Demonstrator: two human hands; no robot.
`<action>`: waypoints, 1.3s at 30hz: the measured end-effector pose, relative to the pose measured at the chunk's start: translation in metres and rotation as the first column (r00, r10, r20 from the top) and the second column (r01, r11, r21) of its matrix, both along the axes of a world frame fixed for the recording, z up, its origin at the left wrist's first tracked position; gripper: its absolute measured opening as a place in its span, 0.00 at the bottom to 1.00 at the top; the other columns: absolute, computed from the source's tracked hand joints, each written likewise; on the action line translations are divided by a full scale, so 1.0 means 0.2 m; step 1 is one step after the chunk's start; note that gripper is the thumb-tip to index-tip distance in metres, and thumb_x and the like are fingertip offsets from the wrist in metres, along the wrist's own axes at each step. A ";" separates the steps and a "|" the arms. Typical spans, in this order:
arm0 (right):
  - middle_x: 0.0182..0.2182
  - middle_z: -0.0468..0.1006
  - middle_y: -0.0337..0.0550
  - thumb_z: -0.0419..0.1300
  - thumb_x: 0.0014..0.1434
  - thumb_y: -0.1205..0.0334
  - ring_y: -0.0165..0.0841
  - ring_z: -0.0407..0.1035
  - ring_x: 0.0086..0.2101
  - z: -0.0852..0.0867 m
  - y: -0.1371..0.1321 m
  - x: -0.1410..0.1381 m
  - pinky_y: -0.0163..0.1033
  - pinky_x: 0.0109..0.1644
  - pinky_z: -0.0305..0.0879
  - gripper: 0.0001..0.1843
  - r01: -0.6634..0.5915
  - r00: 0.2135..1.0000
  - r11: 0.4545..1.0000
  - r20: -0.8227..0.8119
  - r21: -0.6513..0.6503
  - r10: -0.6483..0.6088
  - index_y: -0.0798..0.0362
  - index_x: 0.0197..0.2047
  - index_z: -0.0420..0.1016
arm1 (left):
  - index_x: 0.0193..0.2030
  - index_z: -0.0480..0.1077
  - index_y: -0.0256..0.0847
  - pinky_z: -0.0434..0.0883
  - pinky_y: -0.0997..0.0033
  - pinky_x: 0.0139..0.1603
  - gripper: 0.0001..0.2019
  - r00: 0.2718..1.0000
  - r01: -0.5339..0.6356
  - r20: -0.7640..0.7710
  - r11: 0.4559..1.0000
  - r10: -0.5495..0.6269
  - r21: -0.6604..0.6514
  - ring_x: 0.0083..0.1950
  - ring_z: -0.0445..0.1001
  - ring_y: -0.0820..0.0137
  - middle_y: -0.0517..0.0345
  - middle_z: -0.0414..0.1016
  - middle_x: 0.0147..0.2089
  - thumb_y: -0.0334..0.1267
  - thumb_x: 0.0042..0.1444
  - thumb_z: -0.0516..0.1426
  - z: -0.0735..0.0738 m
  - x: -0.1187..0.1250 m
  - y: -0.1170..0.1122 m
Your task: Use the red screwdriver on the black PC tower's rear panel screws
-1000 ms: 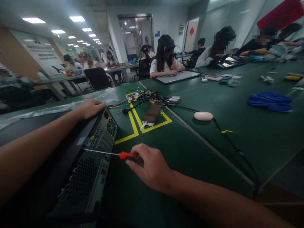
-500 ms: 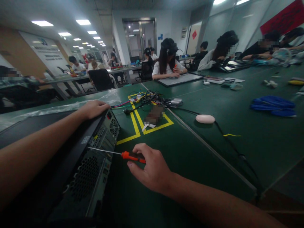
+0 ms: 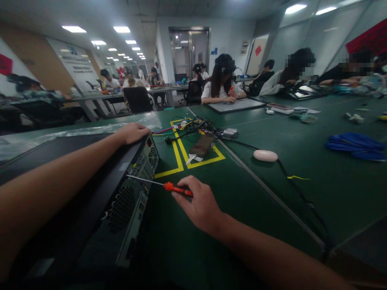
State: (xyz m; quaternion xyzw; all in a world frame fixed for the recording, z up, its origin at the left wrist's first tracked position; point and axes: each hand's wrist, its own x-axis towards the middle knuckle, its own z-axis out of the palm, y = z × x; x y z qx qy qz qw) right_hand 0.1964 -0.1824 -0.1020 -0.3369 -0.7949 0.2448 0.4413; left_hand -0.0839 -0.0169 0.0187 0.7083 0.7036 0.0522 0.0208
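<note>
A black desktop computer case (image 3: 99, 189) lies on its side on the green table (image 3: 242, 209), its rear panel with vents and ports turned toward me. My left hand (image 3: 133, 133) rests on the case's far top corner, fingers curled over the edge. My right hand (image 3: 201, 203) grips a screwdriver (image 3: 163, 186) with an orange handle. Its thin metal shaft points left, with the tip at the rear panel of the case.
A tangle of coloured cables (image 3: 193, 127) lies inside yellow tape markings (image 3: 181, 155). A pink oval object (image 3: 265, 155) with a black cord sits to the right. Blue items (image 3: 355, 143) lie far right. Several people work at the far tables. Clear plastic sheeting (image 3: 75, 131) lies behind the case.
The view has shifted, so everything sits slightly higher and to the right. My right hand keeps the screwdriver tip against the case's rear panel. My left hand stays on the corner.
</note>
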 end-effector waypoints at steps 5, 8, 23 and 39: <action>0.38 0.81 0.43 0.63 0.69 0.58 0.34 0.73 0.36 0.01 0.01 0.01 0.39 0.41 0.66 0.08 0.020 0.998 0.998 -0.053 0.067 -0.016 0.53 0.46 0.77 | 0.59 0.77 0.31 0.67 0.67 0.57 0.34 0.997 0.052 -0.053 0.997 -0.055 -0.060 0.57 0.73 0.57 0.44 0.78 0.59 0.56 0.66 0.44 0.01 0.00 -0.01; 0.39 0.82 0.44 0.61 0.71 0.57 0.35 0.74 0.37 0.02 0.01 0.00 0.39 0.42 0.66 0.10 0.036 0.998 0.998 -0.045 0.054 -0.034 0.53 0.47 0.79 | 0.58 0.77 0.30 0.67 0.66 0.57 0.34 0.996 0.054 -0.064 0.996 -0.058 -0.065 0.57 0.73 0.56 0.43 0.78 0.60 0.55 0.66 0.43 0.01 -0.01 0.00; 0.33 0.76 0.36 0.60 0.64 0.64 0.28 0.64 0.25 0.01 -0.03 -0.01 0.36 0.31 0.61 0.08 0.029 1.000 0.999 0.004 0.017 -0.029 0.48 0.45 0.65 | 0.54 0.80 0.32 0.67 0.61 0.57 0.33 0.997 0.019 -0.081 1.000 -0.019 0.004 0.54 0.74 0.56 0.43 0.80 0.54 0.55 0.65 0.44 -0.04 -0.04 0.07; 0.36 0.80 0.41 0.63 0.68 0.62 0.33 0.75 0.33 -0.01 0.02 0.01 0.38 0.37 0.70 0.05 0.027 0.999 0.986 -0.031 0.162 -0.023 0.50 0.47 0.74 | 0.54 0.82 0.41 0.69 0.62 0.58 0.34 0.991 0.062 -0.117 0.998 -0.062 -0.010 0.58 0.74 0.49 0.48 0.80 0.56 0.58 0.62 0.42 -0.03 -0.03 0.07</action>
